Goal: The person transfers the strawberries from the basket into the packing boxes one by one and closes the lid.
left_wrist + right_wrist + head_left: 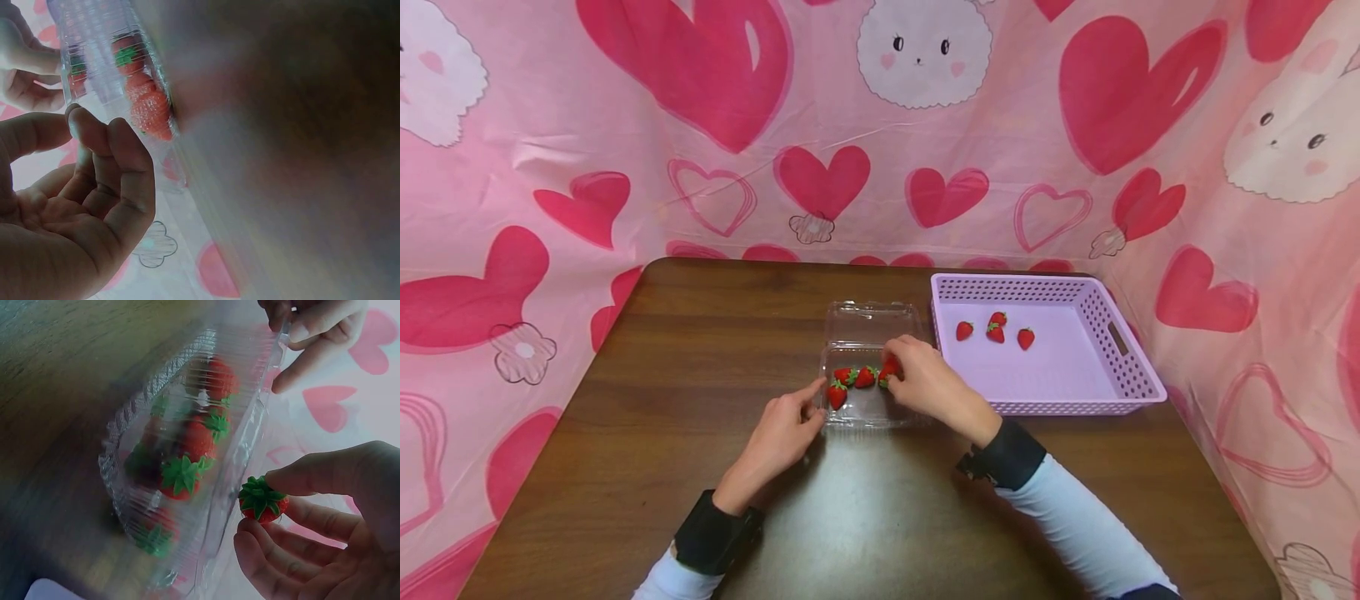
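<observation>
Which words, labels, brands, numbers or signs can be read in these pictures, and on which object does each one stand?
None: no readable text appears in any view.
Clear plastic box, strawberries, purple basket: no text can be read.
Black wristbands: no text can be read.
Printed cloth: only drawings, such as hearts and cartoon animals.

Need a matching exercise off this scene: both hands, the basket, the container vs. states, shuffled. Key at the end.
Column one
1. Left hand
2. Right hand
3. Basket
4. Container

Column two
A. Lilac, with four strawberries inside
B. Pinching a single strawberry
C. See-through, with its lid open
D. Fingers at the left edge of the see-through plastic, as the head view shows it

Pairs: 1-D, 2-B, 3-A, 4-C
</observation>
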`<state>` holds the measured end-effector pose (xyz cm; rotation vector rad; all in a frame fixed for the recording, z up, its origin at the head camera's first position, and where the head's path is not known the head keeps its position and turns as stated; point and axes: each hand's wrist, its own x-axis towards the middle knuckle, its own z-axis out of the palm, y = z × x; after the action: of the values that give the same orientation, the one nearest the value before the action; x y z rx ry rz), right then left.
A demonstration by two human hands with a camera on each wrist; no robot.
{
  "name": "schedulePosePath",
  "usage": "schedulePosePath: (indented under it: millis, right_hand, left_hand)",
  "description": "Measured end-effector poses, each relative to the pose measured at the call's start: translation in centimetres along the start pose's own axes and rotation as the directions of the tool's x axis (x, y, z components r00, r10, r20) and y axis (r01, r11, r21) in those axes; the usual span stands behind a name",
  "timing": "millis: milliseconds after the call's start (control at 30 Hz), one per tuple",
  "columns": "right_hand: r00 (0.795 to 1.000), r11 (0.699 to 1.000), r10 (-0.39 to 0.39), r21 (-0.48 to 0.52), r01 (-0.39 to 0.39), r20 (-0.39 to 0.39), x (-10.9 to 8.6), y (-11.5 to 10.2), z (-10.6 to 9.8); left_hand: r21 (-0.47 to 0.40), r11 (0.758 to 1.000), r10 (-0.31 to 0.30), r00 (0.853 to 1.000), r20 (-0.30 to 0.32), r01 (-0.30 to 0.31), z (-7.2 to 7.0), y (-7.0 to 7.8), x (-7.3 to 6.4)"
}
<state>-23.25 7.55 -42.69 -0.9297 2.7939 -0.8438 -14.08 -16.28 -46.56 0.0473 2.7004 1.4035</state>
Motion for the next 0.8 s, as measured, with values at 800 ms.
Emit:
schedulePosePath:
  millis: [800]
  right_hand:
    - [0.994,0.999,-0.039,0.037,0.036,0.099,1.2,-0.6,2.2]
  left_hand:
    - [0.01,1.0,0.027,1.0,-0.009,-0.027,0.0,-0.1,0.1]
